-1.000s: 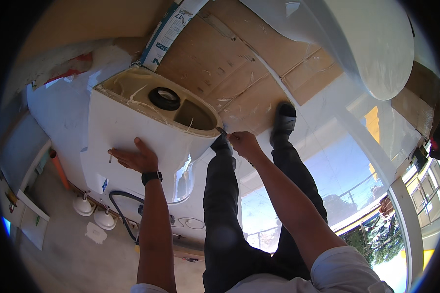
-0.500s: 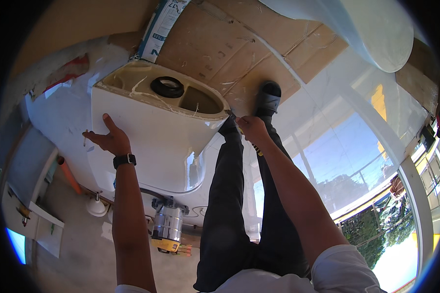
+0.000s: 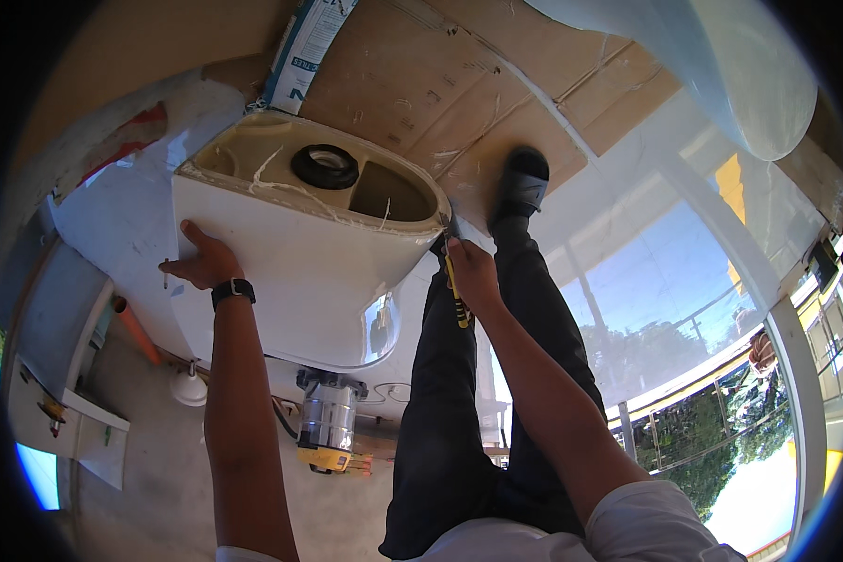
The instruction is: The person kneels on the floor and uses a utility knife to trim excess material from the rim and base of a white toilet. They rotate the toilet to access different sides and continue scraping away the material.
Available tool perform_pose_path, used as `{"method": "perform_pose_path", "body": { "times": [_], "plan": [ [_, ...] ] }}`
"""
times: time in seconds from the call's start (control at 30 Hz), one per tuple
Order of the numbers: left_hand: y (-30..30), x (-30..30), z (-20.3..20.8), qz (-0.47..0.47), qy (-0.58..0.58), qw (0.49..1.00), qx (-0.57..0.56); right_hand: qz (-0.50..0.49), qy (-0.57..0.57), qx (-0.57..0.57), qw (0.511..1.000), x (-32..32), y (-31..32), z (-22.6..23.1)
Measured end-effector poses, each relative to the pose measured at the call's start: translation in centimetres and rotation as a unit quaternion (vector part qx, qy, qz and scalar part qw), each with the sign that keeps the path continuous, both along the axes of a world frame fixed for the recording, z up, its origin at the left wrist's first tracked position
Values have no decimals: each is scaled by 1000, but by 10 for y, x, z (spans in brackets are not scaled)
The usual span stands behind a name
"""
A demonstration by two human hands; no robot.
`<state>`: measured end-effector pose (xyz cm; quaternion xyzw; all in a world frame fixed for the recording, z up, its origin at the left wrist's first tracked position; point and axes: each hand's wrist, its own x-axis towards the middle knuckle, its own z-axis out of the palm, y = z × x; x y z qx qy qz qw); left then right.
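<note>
Some strips (image 3: 261, 170) remain on the toilet (image 3: 281, 258), work apparently unfinished; right hand (image 3: 475, 275) grips a cutter (image 3: 456, 292), left hand (image 3: 212, 263), fingers spread, holds a stick (image 3: 166, 273).

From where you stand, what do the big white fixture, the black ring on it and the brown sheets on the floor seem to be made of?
White fixture: probably glazed ceramic, glossy, since its curved end mirrors bright light. Black ring: perhaps rubber or foam; it looks dark and thick, but I can't tell which. Brown sheets: likely cardboard, matte, with straight creases.
</note>
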<state>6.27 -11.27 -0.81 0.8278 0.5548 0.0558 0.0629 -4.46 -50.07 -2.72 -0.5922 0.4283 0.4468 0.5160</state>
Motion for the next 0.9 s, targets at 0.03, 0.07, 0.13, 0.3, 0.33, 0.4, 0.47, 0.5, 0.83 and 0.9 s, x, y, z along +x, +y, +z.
{"method": "perform_pose_path", "body": {
  "times": [0.03, 0.07, 0.13, 0.3, 0.33, 0.4, 0.47, 0.5, 0.83, 0.9],
  "plan": [
    [0, 0, -1, 13, 10, 1000, -5, -22, 6, 39, 999, -2, 4, 7],
    [0, 0, -3, 15, 25, 1000, 7, -18, 24, 70, 997, -2, 8, 8],
    [-2, 1, -5, 11, 52, 998, 39, -17, -11, 8, 1000, -3, 9, 5],
    [-5, 7, -3, 6, 53, 998, 34, -19, -18, -62, 998, -1, -2, -32],
    [-5, 7, -3, 3, 55, 998, 37, -29, 4, -53, 998, -5, -2, -33],
    [-6, 6, -3, 4, 57, 998, 31, -53, -1, -20, 998, -13, 0, -29],
    [-6, 4, -4, 2, 60, 998, 31, -62, 21, 9, 998, -19, 2, -24],
    [-6, 3, -4, 0, 61, 998, 33, -55, -10, -25, 998, -19, 3, -23],
    [-11, 8, 0, 19, 60, 998, 16, -16, -10, -60, 998, -7, 6, -11],
    [-15, 10, 2, 21, 59, 998, 16, 7, -14, -80, 997, -3, 10, -6]
  ]
}}
